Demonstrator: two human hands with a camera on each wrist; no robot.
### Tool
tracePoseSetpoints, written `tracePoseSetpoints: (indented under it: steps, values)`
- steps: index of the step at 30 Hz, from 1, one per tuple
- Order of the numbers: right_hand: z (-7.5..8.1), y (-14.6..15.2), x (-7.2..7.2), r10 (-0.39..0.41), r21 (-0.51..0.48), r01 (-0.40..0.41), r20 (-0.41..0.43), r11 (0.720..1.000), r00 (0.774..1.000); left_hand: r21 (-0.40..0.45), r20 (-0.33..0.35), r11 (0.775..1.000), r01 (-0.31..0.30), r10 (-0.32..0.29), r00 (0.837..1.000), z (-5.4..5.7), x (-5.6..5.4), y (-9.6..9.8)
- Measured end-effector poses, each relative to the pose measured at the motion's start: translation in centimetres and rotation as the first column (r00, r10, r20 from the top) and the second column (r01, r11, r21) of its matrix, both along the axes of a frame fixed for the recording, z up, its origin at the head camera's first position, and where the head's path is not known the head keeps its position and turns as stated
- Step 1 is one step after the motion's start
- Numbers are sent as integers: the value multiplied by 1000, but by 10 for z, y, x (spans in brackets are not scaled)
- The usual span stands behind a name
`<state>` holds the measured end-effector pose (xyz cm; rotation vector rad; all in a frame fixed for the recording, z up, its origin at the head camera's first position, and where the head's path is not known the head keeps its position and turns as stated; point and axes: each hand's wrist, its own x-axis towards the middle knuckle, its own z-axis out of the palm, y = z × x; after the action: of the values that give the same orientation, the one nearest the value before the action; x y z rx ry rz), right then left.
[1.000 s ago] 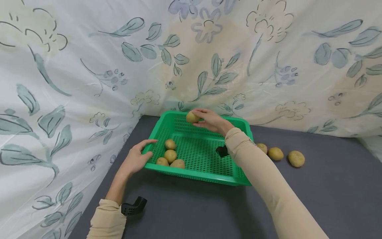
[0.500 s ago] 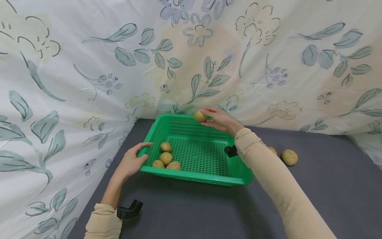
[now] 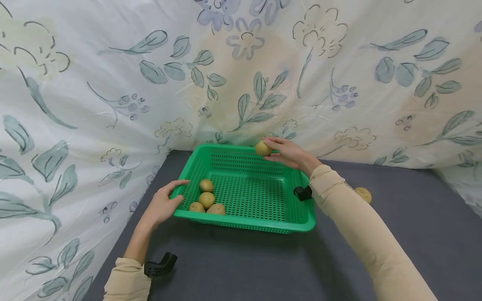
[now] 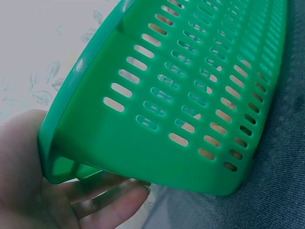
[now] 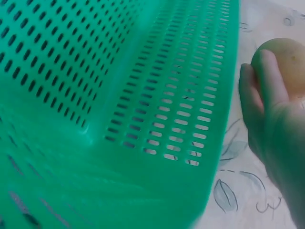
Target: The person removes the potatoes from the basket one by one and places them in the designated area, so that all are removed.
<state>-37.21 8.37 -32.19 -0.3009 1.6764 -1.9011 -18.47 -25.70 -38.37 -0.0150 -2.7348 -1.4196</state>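
Note:
A green plastic basket [image 3: 244, 223] with slotted walls stands on the dark table. Several potatoes [image 3: 206, 200] lie together in its front left corner. My left hand [image 3: 162, 207] grips the basket's left rim; the left wrist view shows its fingers curled at the rim [image 4: 86, 62]. Above the basket's back rim, my right hand [image 3: 288, 154] holds another potato [image 3: 262, 148] between thumb and fingers. In the right wrist view this potato [image 5: 286, 67] is outlined against the patterned cloth, partly covered by the fingers.
One more potato [image 3: 363, 195] lies on the table right of the basket, partly behind the right forearm. A flowered cloth [image 3: 241, 75] hangs close behind the basket and along the left side. The dark table [image 3: 241, 267] extends in front and to the right.
My right hand has moved right along the basket's back rim with the potato. The head view has shifted slightly. My left hand stays on the rim, and the potatoes in the basket lie as before.

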Motion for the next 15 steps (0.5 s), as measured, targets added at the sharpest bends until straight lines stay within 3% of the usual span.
tracePoseSetpoints:
  steps: [15]
  values:
    - [21, 32, 1, -61, -27, 61, -23, 998, 998, -2, 16, 1000, -3, 3, 1000, 3, -1, 0]
